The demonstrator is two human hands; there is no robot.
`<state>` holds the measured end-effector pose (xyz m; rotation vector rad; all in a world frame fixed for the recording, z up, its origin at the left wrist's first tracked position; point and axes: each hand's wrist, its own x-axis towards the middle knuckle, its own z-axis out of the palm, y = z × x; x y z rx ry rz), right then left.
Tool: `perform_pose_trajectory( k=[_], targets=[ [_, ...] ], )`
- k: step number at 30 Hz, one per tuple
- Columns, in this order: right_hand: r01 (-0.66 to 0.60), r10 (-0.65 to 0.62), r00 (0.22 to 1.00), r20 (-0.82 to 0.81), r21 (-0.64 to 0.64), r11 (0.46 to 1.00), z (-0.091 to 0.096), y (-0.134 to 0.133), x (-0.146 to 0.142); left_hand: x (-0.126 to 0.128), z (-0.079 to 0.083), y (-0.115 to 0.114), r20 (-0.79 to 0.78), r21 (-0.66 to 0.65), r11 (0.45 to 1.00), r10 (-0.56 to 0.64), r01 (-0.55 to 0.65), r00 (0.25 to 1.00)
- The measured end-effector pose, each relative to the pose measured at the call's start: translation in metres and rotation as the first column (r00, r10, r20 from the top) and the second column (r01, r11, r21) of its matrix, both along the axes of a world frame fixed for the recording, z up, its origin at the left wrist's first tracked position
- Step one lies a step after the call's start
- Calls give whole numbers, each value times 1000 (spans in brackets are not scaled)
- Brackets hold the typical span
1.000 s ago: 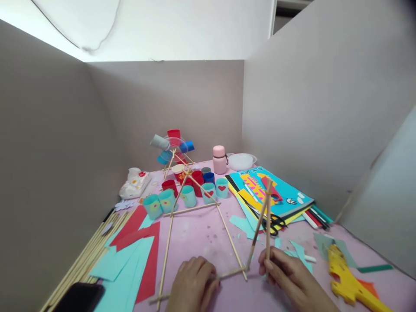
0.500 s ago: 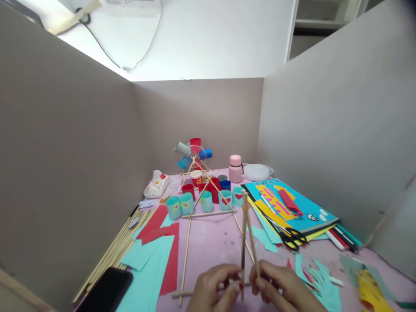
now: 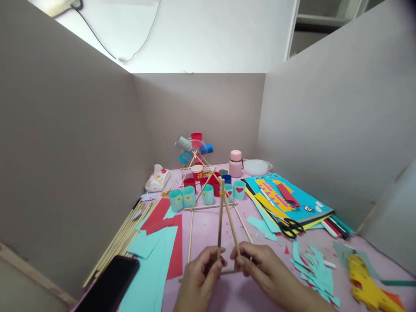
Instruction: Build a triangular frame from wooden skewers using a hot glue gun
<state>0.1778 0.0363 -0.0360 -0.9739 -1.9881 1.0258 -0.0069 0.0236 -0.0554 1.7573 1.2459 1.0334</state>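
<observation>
Two wooden sticks (image 3: 230, 212), joined near the top by a yellowish band, stand up in a narrow inverted V. My left hand (image 3: 203, 275) pinches the lower part of the left stick. Lower on the other stick, my right hand (image 3: 256, 262) has its fingers closed round it. Just behind them a stick frame (image 3: 191, 234) rests on the table, its sides leaning to a peak, with a crossbar at the far side and another partly hidden by my hands. Beyond the frame are several turquoise paper rings (image 3: 208, 195), some with hearts or flowers.
A wheel model with coloured cups (image 3: 196, 147) stands at the back beside a pink flask (image 3: 235, 164). On the left lie a phone (image 3: 110, 281), loose sticks (image 3: 120, 242) and turquoise paper (image 3: 152, 268). To the right are scissors (image 3: 289, 227), paper scraps (image 3: 315, 268) and a yellow glue gun (image 3: 364, 281).
My hands and the joined sticks have moved left and slightly up in view, and the sticks are a little wider apart. The camera view has shifted slightly.
</observation>
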Motion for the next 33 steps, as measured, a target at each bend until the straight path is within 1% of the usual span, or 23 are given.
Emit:
perform_pose_trajectory(
  k=[3,6,9,11,14,17,19,22,27,30,33],
  targets=[
    [108,-109,993,37,27,994,2,4,10,-15,6,5,-121,74,990,126,-118,985],
    [196,-208,970,125,99,976,2,13,24,-34,11,14,-209,164,976,176,-142,962],
    [206,-228,953,198,125,971,0,21,37,-50,11,26,-281,215,966,199,-141,939],
    [201,-227,947,228,133,971,-2,25,42,-58,9,33,-326,242,964,190,-112,926],
    [195,-229,939,256,151,969,-4,27,46,-64,6,38,-376,255,966,143,-46,916],
    [171,-206,940,272,148,974,-7,27,47,-66,5,36,-446,237,971,92,18,890],
    [155,-189,941,281,139,978,-9,26,47,-66,6,32,-496,205,978,69,39,865],
    [141,-176,933,313,131,981,-11,25,47,-65,7,26,-540,163,986,53,42,840],
    [135,-175,922,345,137,981,-11,25,44,-65,7,20,-571,144,989,59,29,819],
    [141,-177,927,331,128,982,-11,27,43,-67,3,20,-568,149,988,62,28,821],
    [142,-177,925,337,126,982,-13,29,44,-72,-5,23,-556,169,985,66,35,829]
  ],
)
